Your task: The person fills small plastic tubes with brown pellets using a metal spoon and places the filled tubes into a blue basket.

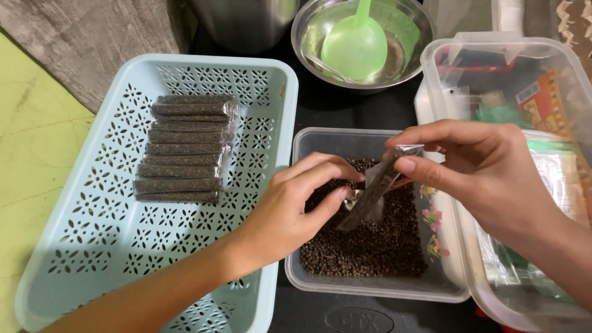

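My right hand (487, 169) pinches the open top of a narrow clear plastic sachet (377, 188), partly filled with dark peppercorns, above a clear tub of peppercorns (370, 287). My left hand (302, 203) holds the sachet's lower part, fingers curled over a small metal spoon (353, 200) that is mostly hidden. Both hands hover over the tub. To the left, a pale blue perforated basket (98, 246) carries a neat stack of several filled sachets (185, 148).
A steel bowl (308, 31) with a green plastic scoop (354, 46) stands at the back. A metal pot (243, 21) sits beside it. A large clear container (555, 92) with coloured packets is at the right. A green mat (31, 154) lies at the left.
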